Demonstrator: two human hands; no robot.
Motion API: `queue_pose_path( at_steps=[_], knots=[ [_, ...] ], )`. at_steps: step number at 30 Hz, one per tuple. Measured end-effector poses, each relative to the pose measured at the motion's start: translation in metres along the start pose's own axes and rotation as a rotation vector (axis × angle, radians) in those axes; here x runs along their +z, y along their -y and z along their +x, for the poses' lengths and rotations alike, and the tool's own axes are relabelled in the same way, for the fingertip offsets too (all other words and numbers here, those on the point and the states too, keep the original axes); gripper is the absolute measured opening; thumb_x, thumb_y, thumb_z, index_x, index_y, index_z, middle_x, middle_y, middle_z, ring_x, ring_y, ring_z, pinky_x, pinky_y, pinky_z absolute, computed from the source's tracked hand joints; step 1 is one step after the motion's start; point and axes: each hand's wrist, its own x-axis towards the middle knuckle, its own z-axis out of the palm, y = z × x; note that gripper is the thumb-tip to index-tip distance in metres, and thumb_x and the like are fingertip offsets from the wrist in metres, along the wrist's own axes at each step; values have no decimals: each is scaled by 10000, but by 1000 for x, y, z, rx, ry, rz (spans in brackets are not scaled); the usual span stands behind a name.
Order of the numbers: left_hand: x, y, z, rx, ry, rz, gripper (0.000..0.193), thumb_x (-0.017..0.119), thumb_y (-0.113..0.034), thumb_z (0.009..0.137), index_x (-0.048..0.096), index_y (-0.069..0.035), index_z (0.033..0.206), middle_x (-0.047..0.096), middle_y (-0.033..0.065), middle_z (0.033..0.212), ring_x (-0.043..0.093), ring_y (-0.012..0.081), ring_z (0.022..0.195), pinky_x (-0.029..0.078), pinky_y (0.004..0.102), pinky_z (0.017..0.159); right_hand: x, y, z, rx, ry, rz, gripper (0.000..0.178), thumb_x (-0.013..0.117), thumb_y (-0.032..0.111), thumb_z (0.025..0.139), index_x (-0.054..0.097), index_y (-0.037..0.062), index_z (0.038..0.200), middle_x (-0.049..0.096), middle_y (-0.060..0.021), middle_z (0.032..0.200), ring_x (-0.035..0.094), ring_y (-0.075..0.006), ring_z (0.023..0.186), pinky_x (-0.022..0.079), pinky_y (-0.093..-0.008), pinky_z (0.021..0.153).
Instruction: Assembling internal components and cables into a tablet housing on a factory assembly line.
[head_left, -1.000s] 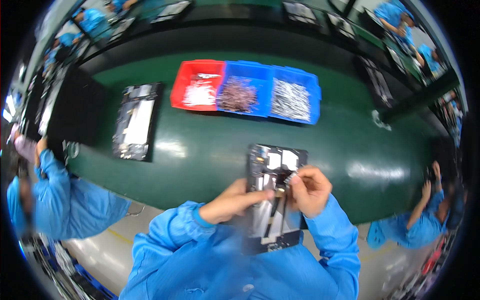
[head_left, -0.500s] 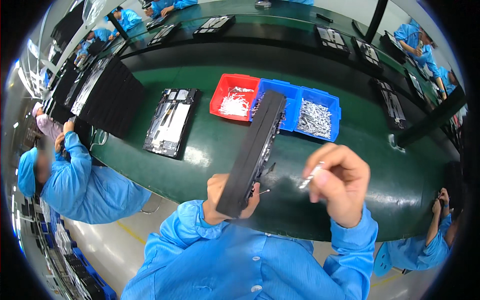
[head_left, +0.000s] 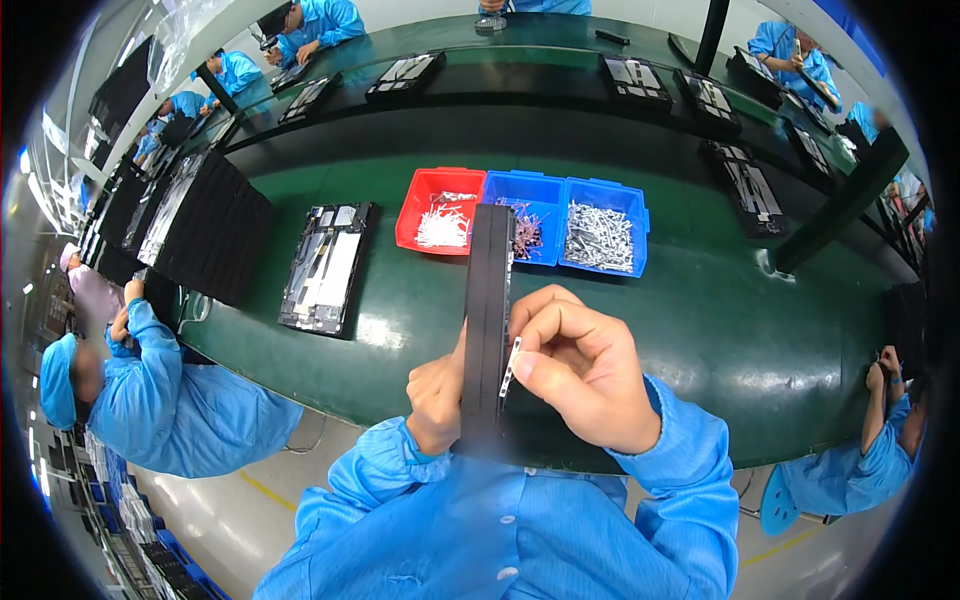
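My left hand (head_left: 438, 400) grips a thick black rectangular tray (head_left: 487, 320), or a short stack of such trays, stood on edge before my chest. Its dark side wall faces up at me, so most of what it carries is hidden. In my right hand (head_left: 585, 375) a small thin silver-white strip (head_left: 511, 367) is pinched between thumb and fingertips, right against the tray's right side. Whether the strip touches the tray I cannot tell. Beyond the tray stand a red bin (head_left: 406, 225) of white strips, a blue bin (head_left: 549, 190) of small purplish parts and another blue bin (head_left: 643, 225) of silvery strips.
A black tray with silver device parts (head_left: 325, 270) lies on the green table (head_left: 700, 390) at left. A tall stack of black trays (head_left: 215, 225) rises farther left. More trays (head_left: 640, 80) line the dark raised strip across the back. A post (head_left: 835, 210) stands at right. Co-workers (head_left: 180, 390) sit around.
My right hand has moved left with the strip, up to the tray. The tray has swung from leaning right to nearly straight, uncovering more of the middle bin. The whole view has shifted slightly.
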Motion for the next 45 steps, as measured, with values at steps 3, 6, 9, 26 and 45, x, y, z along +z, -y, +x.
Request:
queue_pose_path(
  at_steps=[3, 6, 9, 26, 45],
  knots=[
    [4, -4, 5, 70, 15, 30, 637, 766, -9, 781, 568, 178, 1357, 757, 161, 850, 718, 210, 600, 553, 293, 550, -7, -1, -3, 9, 14, 32, 38, 655, 2, 935, 622, -13, 925, 559, -101, 1142, 552, -122, 979, 479, -277, 879],
    [2, -4, 6, 47, 21, 10, 637, 767, -14, 781, 569, 178, 1356, 759, 156, 852, 726, 213, 615, 562, 298, 562, -6, -2, 0, 2, 38, 20, 49, 665, 9, 937, 623, -12, 923, 555, -101, 1142, 549, -122, 981, 476, -271, 879],
    [1, -1, 2, 35, 34, -8, 637, 767, -16, 782, 568, 179, 1355, 753, 149, 835, 729, 214, 622, 567, 302, 569, -6, -1, 1, -4, 54, 7, 50, 671, 10, 937, 627, -11, 923, 554, -101, 1140, 548, -124, 987, 475, -272, 883],
    [3, -4, 2, 32, 12, -6, 605, 767, -36, 794, 596, 158, 1340, 759, 180, 896, 731, 219, 628, 561, 300, 557, -7, 1, 1, 0, 69, -3, 46, 696, -6, 910, 651, -12, 905, 554, -106, 1145, 558, -134, 1001, 486, -282, 878],
    [4, -6, 7, 60, 11, -20, 648, 765, -28, 807, 554, 165, 1388, 720, 155, 741, 686, 197, 543, 521, 296, 510, -11, -2, 0, 9, 79, 38, 58, 701, -28, 889, 649, -7, 874, 559, -103, 1114, 598, -154, 989, 520, -303, 861]
  ],
)
